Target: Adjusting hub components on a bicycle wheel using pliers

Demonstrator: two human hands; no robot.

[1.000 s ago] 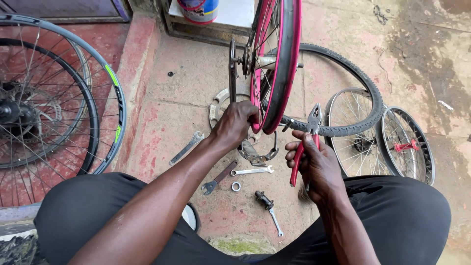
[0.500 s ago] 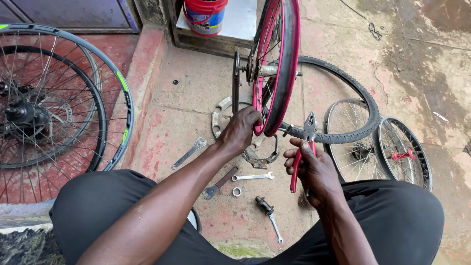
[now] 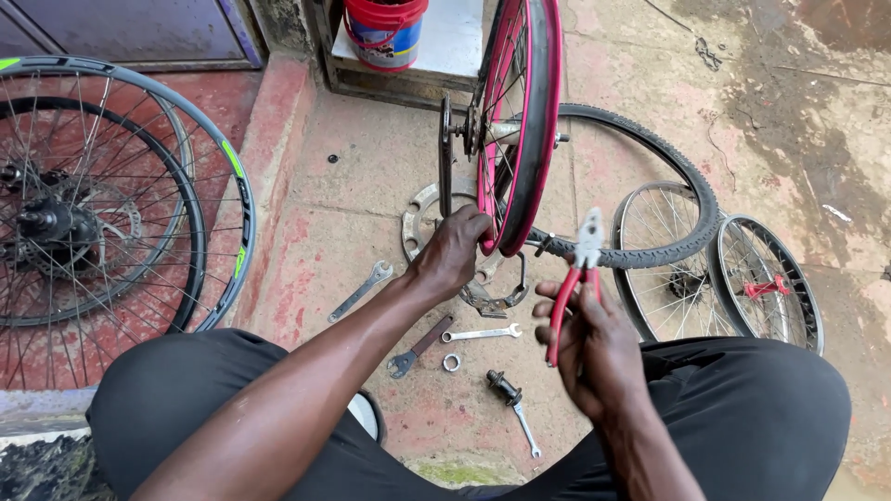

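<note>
We see the left hand (image 3: 455, 252) gripping the lower rim of the upright pink wheel (image 3: 520, 121), which stands in the middle of the scene, while the right hand (image 3: 594, 348), just right of it, is closed around red-handled pliers (image 3: 574, 278) pointing up. Spanners (image 3: 480, 333) lie on the ground between the knees.

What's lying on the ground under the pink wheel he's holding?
Under the pink wheel, gripped by the left hand, lie a round toothed metal disc and a grey chainring-like part. The wheel and hand cover part of both.
</note>
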